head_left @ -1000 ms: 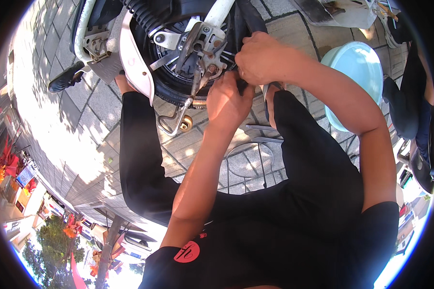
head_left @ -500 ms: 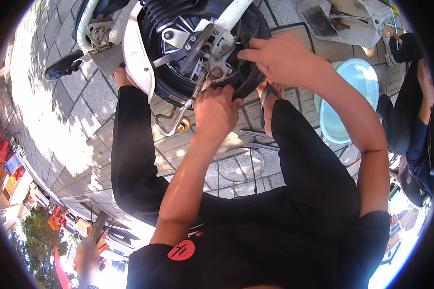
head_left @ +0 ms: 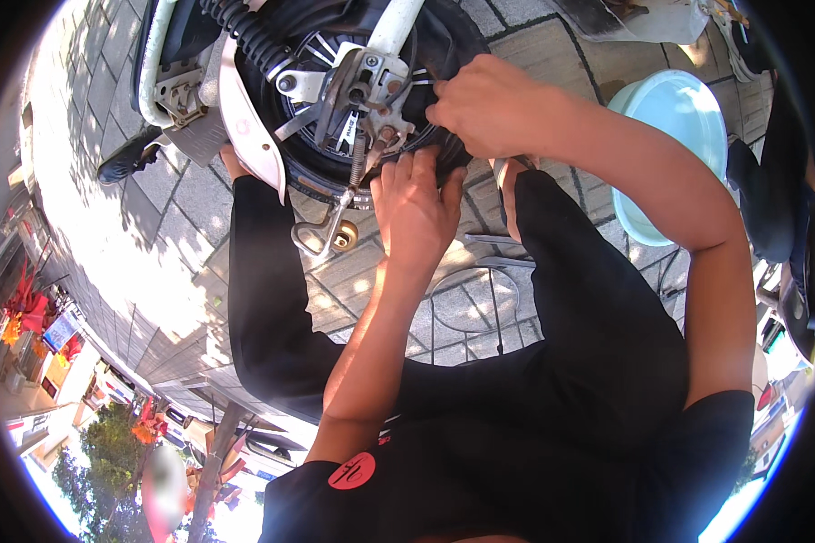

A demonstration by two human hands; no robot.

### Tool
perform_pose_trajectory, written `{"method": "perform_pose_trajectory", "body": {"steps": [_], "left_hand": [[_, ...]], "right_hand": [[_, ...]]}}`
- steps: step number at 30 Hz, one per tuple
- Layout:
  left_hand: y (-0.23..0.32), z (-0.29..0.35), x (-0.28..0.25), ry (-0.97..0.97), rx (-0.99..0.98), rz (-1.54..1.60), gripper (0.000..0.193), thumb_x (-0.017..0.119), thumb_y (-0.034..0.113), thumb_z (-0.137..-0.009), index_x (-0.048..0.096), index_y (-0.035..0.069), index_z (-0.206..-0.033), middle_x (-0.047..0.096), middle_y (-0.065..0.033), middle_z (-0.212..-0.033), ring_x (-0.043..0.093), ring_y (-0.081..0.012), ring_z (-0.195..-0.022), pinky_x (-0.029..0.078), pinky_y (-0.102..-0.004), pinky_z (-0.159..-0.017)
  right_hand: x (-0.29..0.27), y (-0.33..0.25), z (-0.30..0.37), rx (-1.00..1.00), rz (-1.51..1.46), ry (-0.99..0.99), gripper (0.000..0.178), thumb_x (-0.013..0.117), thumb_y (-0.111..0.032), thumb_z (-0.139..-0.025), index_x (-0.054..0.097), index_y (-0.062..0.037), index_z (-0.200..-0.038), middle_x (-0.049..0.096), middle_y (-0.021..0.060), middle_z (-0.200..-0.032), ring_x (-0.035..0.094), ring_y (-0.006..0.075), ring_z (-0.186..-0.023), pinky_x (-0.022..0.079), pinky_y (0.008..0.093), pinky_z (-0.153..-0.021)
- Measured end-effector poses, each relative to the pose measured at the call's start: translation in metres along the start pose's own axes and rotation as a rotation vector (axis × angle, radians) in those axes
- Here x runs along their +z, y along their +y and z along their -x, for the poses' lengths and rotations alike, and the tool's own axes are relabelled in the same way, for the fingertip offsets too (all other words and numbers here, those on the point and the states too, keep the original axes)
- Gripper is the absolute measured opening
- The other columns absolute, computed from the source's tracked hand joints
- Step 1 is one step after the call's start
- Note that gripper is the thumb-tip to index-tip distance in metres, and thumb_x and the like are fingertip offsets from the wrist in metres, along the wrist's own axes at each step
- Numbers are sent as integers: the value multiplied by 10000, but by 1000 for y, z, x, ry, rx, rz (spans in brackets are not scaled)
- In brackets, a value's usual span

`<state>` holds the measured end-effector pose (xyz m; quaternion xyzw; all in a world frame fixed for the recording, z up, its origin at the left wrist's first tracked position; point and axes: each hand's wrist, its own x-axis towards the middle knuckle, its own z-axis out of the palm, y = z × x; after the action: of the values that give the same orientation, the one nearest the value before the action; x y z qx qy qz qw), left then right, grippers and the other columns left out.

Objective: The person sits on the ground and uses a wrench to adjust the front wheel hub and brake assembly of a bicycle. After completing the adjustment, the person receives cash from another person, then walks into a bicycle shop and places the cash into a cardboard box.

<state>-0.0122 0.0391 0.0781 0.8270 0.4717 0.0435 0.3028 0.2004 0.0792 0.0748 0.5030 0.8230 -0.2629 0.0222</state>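
Note:
A black tyre (head_left: 321, 192) surrounds a spoked wheel on a two-wheeler at the top of the head view. My left hand (head_left: 415, 204) grips the tyre's near edge, thumb apart from the fingers; the fingertips are partly hidden against the rubber. At the tyre's right side, my right hand (head_left: 484, 107) is bent closed, its fingertips pressed against the black rubber. What lies under those fingertips is partly hidden. Between the hands and the hub sit a metal brake bracket (head_left: 385, 90) and a coil spring (head_left: 359, 161).
A pale mudguard (head_left: 249, 136) borders the wheel's left. A bent metal bar (head_left: 312, 237) with a brass-coloured round part (head_left: 345, 237) is below. A thin looped cable (head_left: 435, 317) and metal levers (head_left: 503, 262) lie between my legs. At right stands a light blue basin (head_left: 625, 217), near another person's legs.
My right hand's fingers have curled in closer to the tyre. The left hand has turned slightly, its thumb farther out. The whole view has shifted, the wheel now higher in it.

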Motion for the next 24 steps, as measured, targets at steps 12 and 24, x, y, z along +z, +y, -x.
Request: {"method": "perform_pose_trajectory", "body": {"steps": [12,24], "left_hand": [[-14,-33,-9,-494,-121,-169,516,829,438,-841,653,13,-1074,771,-216,-884,772,-421,-895,619,-505,-778],[-3,-4,24,67,-35,58,535,775,164,-817,611,23,-1307,692,-137,-1116,619,-340,-1070,401,-483,-946]], "right_hand": [[8,-14,3,66,77,-245,378,828,-200,-711,776,-8,-1032,693,209,-1096,737,339,-970,558,428,-861],[10,-44,22,142,-195,-231,485,695,-163,-837,637,6,-1288,635,197,-1281,739,371,-1007,578,469,-856]]}}
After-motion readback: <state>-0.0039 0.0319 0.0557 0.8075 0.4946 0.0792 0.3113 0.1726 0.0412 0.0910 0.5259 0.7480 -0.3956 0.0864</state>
